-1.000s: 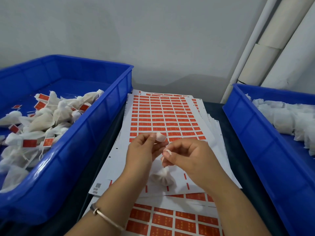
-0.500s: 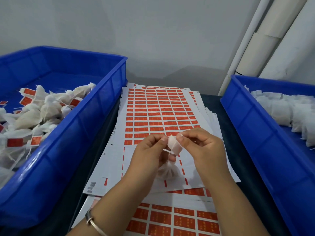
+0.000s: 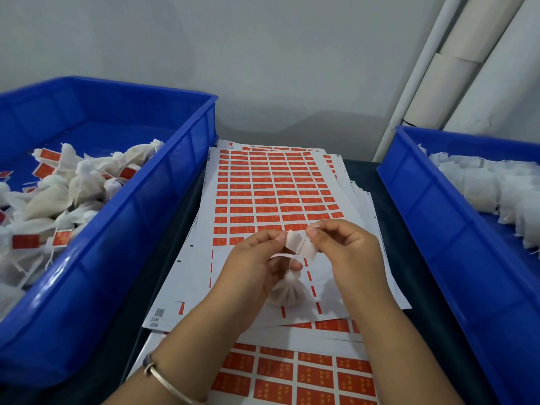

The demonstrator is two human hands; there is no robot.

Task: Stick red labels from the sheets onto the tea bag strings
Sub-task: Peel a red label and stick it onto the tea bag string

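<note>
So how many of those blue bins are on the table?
2. One blue bin sits on the left with labelled tea bags; the other blue bin sits on the right with unlabelled tea bags.

I see one label (image 3: pixel 302 247), pale back side up, held between both hands above the top label sheet (image 3: pixel 271 197). The string (image 3: pixel 292 263) runs from it down to a white tea bag (image 3: pixel 287 290) hanging just over the sheet. The sheet's far rows still carry red labels; its near rows are peeled.
</note>
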